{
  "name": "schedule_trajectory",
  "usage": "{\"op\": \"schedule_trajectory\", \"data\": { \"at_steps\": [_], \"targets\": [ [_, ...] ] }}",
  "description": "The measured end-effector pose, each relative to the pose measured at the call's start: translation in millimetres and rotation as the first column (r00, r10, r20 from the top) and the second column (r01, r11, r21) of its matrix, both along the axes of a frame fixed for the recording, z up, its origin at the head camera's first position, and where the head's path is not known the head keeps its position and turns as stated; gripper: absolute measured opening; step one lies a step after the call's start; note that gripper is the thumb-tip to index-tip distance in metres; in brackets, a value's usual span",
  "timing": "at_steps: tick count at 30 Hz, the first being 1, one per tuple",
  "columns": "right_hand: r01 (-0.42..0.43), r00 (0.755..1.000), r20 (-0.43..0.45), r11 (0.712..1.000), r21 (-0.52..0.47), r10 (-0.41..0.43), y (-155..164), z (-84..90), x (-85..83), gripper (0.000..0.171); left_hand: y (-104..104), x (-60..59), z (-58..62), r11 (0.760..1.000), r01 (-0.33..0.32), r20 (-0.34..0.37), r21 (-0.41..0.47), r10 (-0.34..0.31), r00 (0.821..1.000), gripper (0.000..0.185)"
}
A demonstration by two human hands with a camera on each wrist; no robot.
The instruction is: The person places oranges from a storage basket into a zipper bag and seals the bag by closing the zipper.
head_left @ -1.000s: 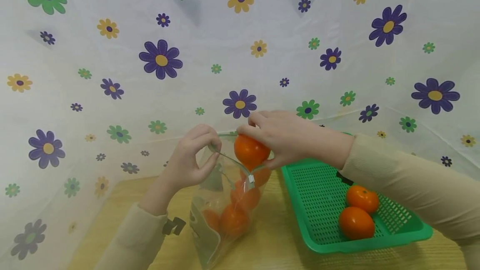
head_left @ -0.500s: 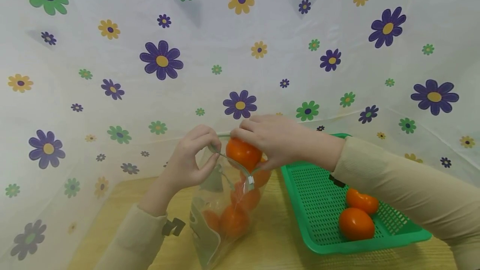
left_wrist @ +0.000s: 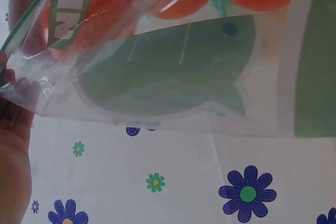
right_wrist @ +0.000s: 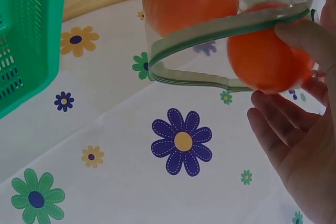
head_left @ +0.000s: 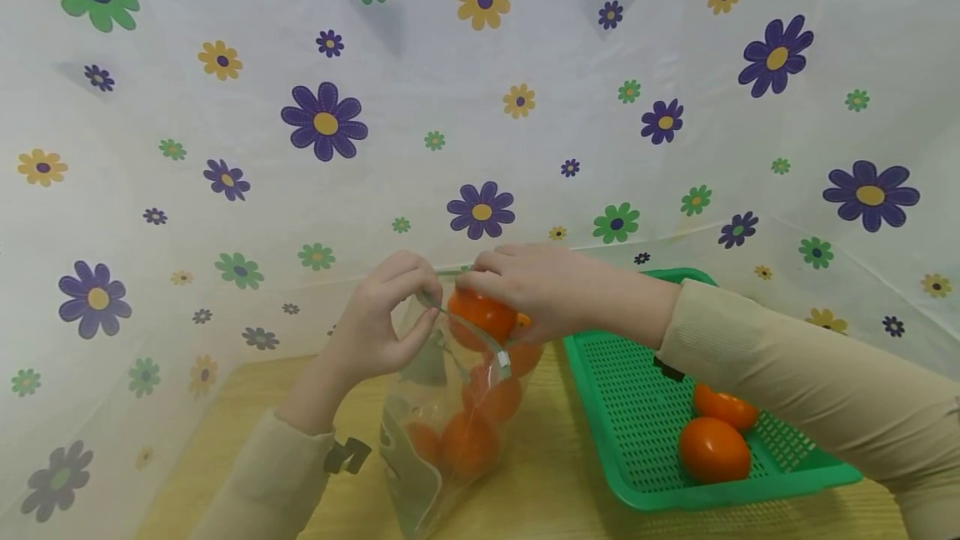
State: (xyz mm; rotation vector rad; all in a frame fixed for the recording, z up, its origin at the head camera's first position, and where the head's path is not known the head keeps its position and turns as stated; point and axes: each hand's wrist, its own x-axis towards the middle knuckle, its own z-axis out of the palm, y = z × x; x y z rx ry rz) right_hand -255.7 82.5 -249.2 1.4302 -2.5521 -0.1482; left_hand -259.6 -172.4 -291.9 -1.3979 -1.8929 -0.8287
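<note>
A clear zip bag (head_left: 420,440) with green print stands on the table, several oranges (head_left: 470,442) inside it. My left hand (head_left: 390,315) pinches the left edge of its mouth between thumb and fingers. At the opening, my right hand (head_left: 543,290) holds another orange (head_left: 480,319) from above, its lower part behind the bag's front edge. The right wrist view shows that orange (right_wrist: 268,59) within the green-edged mouth, between thumb and fingers. The white zip slider (head_left: 503,359) hangs at the front of the mouth. In the left wrist view, the bag's printed side (left_wrist: 173,72) fills the upper part.
A green perforated basket (head_left: 611,448) stands right of the bag, under the right forearm. Two oranges (head_left: 714,450) lie in its near right part. Behind the wooden table (head_left: 225,440) hangs a white flowered sheet (head_left: 420,48).
My right hand has moved left and slightly down with its orange, which now sits lower in the bag's mouth. My left hand stays on the bag's edge.
</note>
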Motion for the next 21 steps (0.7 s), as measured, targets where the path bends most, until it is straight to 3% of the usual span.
{"op": "schedule_trajectory", "data": {
  "at_steps": [21],
  "targets": [
    [0.018,0.998,-0.067,0.999,0.049,-0.014,12.9,-8.6,0.9,0.056,-0.7,-0.3,0.0,1.0,-0.018,0.005,-0.005,0.018,1.0,0.027]
  ]
}}
